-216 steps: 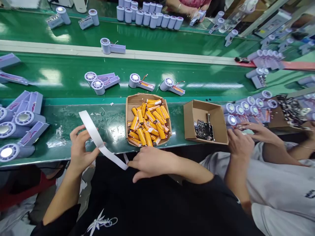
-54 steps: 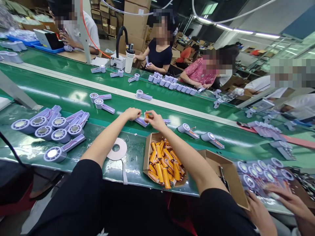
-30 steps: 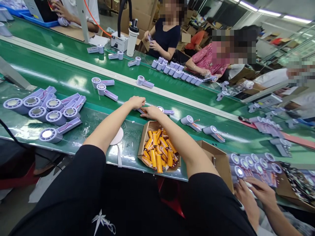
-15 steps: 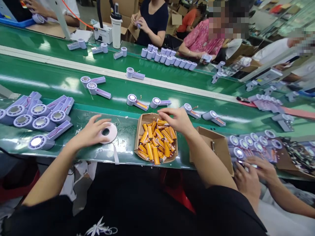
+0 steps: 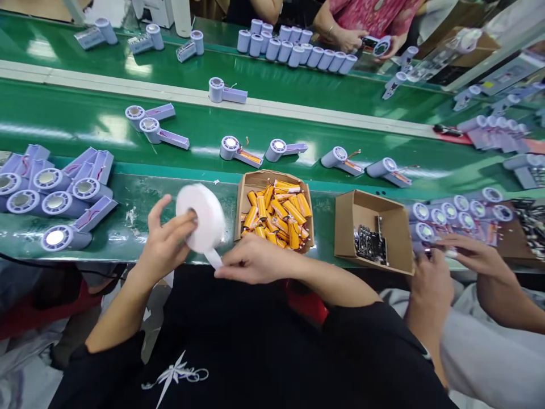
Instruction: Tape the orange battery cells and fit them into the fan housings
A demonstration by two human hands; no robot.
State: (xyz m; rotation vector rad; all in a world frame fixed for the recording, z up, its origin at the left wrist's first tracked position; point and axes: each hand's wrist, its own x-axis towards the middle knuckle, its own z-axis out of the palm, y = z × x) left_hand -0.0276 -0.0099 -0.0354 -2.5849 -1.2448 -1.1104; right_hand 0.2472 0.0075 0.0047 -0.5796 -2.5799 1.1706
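Observation:
My left hand point(image 5: 168, 241) holds a roll of white tape point(image 5: 208, 218) up off the bench, with fingers pushed into its core. A short free strip point(image 5: 213, 259) hangs from the roll's lower edge. The end of that strip is pinched between the thumb and fingers of my right hand point(image 5: 251, 260). Just beyond my right hand stands a cardboard box point(image 5: 310, 227) of orange battery cells point(image 5: 276, 213). To the left of the roll lies a lilac fan body with an open handle point(image 5: 63, 236), in front of several similar ones.
A second cardboard box point(image 5: 349, 227) with small circuit boards point(image 5: 370, 244) stands to the right. Beside it a co-worker's hands point(image 5: 434, 272) handle a small part. More lilac fan bodies point(image 5: 230, 147) lie along the green belt point(image 5: 200, 122). Across it, another person holds a round part point(image 5: 381, 45).
My left hand has lifted the tape roll from the bench and tilted it. My right hand has come from over the battery box to the strip and taken hold of its end.

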